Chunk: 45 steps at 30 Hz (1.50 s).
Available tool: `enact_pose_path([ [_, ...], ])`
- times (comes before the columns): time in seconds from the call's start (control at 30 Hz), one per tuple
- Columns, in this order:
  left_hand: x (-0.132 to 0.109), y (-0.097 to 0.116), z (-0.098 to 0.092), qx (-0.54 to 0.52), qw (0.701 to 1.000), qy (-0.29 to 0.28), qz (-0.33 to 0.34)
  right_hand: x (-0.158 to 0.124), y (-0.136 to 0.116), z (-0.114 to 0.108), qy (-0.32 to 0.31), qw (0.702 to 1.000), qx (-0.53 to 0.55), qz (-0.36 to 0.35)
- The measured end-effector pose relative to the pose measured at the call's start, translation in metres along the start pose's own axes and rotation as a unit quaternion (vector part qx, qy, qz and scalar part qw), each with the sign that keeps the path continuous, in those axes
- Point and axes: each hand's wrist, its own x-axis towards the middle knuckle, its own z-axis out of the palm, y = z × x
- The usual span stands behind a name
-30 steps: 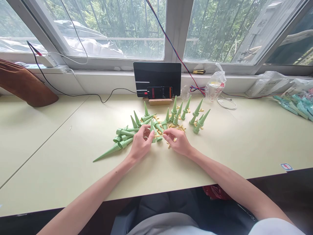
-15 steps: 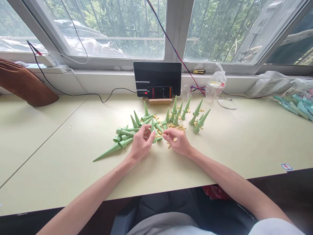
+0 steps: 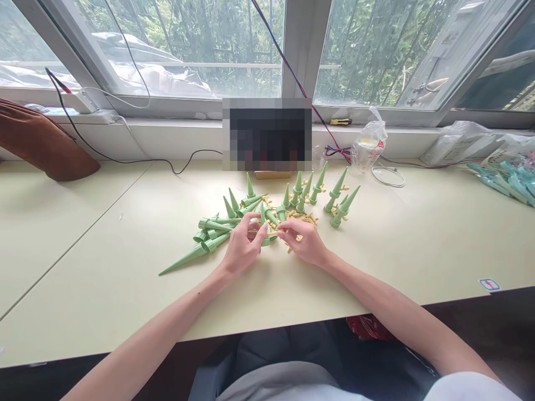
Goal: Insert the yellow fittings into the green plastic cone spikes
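Observation:
My left hand (image 3: 242,245) is closed around a green plant watering spike (image 3: 263,214), which stands point up between thumb and fingers. Close on its right, my right hand (image 3: 305,240) pinches a small yellow valve (image 3: 273,233) whose end meets the spike's side; my fingers hide the exact joint. Left of the hands, several green spikes (image 3: 216,224) lie in a loose heap. Loose yellow valves (image 3: 309,217) are scattered behind my right hand. Upright spikes with yellow valves in their sides, such as the spike (image 3: 336,190), stand at the back right.
A pixelated dark block (image 3: 270,136) stands at the table's back above a cardboard piece (image 3: 273,175). Right of it are a plastic bag (image 3: 368,146) and a white cable (image 3: 388,177). A brown bag (image 3: 45,142) lies at the left, turquoise pieces (image 3: 507,181) at the far right.
My left hand has shifted slightly to the right with the spike, closer to the valve. My right hand has hardly moved. The screen area at the back is now pixelated.

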Motion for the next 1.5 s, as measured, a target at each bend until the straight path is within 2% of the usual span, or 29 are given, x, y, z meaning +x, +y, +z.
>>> enact_pose_path([
  [0.33, 0.001, 0.006, -0.002, -0.08, 0.994, -0.059, -0.037, 0.002, 0.0, -0.001, 0.027, 0.999, 0.002, 0.016],
  [0.53, 0.001, 0.008, -0.004, -0.077, 0.992, -0.081, -0.052, 0.001, 0.0, -0.001, 0.031, 0.999, 0.0, 0.026],
  [0.83, 0.002, 0.01, -0.004, -0.071, 0.991, -0.109, -0.035, 0.001, 0.0, -0.001, 0.025, 0.999, 0.013, 0.018],
  [1.5, 0.003, 0.01, -0.005, -0.091, 0.989, -0.107, -0.055, 0.0, -0.002, -0.002, -0.008, 0.999, 0.033, 0.033],
])
